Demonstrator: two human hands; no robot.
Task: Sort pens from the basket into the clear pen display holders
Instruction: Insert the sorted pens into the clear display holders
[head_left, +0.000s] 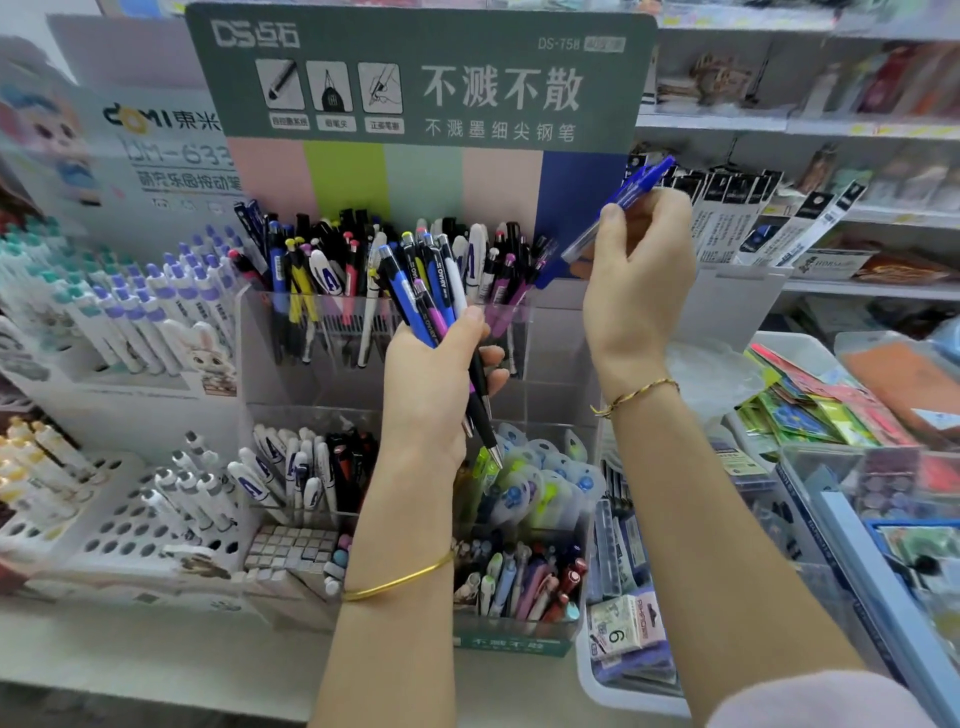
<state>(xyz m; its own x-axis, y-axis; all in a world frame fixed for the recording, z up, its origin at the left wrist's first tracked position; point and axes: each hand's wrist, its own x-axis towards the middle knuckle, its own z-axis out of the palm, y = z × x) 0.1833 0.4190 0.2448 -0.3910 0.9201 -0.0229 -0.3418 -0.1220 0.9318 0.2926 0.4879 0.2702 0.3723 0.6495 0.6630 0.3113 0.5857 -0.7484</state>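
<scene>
My left hand grips a bundle of pens, blue, black, pink and white, fanned upward in front of the clear tiered pen holder. My right hand is raised to the right of it and pinches a single blue pen, held slanted with its clip end up. The holder's top row holds many pens on the left; its right compartment looks nearly bare. Lower rows hold white pens and mixed pens. No basket is visible.
A green sign board rises behind the holder. White pens with purple caps fill a display at left, above a rack with holes. Shelves with packaged goods crowd the right. The shelf's front edge runs below.
</scene>
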